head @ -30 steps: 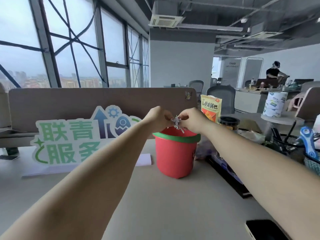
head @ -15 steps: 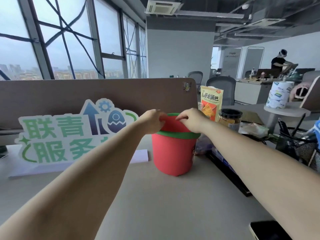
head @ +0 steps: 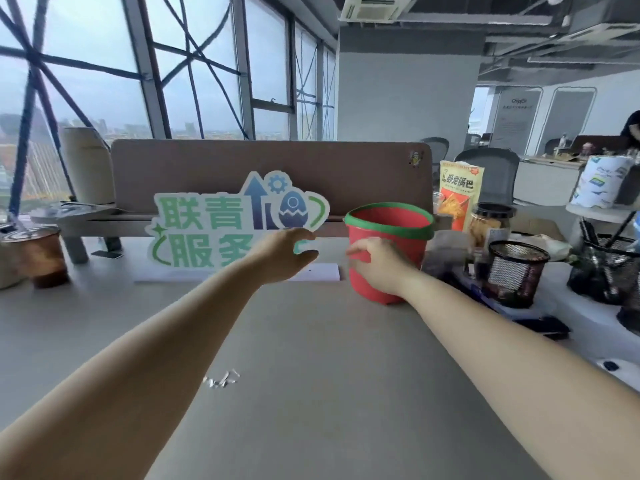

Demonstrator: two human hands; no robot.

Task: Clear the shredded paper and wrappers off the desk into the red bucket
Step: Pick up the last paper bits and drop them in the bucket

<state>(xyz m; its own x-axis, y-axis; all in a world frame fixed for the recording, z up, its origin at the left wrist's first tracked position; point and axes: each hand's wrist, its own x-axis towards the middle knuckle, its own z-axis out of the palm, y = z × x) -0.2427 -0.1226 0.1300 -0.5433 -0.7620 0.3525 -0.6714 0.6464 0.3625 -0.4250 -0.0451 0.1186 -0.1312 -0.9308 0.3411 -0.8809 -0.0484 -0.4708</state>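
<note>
Now the clump pinched above the red bucket (head: 391, 216) is gone; left hand (head: 284, 252) and right hand (head: 377, 263) hang empty, fingers loosely spread. One shredded paper scrap (head: 221, 379) remains on the desk (head: 329, 375), beside the left forearm.

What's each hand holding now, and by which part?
Left hand: open, nothing. Right hand sits before the red bucket wall; fingers blurred, a hold cannot be told.
</note>
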